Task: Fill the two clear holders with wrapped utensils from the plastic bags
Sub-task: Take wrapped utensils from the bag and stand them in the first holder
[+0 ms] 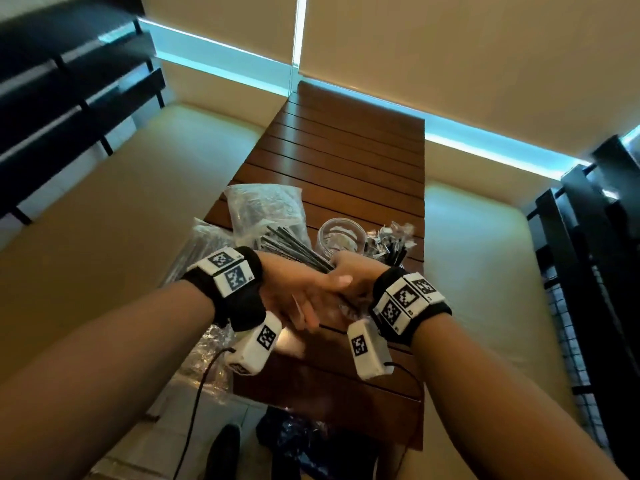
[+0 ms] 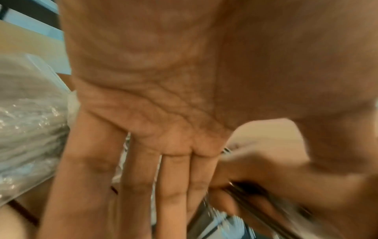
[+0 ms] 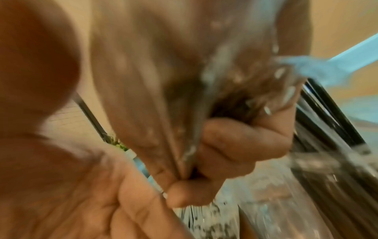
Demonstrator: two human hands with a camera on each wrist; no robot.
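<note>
Head view: right hand fingers clenched on a bundle of wrapped utensils above the table, left hand fingers straight beside it; one clear holder looks nearly empty, the other filled, bags still stocked — roughly half remains.

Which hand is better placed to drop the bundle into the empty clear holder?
Right. The right hand already grips the bundle of black wrapped utensils, just below the clear round holder. The left hand is open-fingered.

Bare slatted table beyond bags (holders nearer)
</note>
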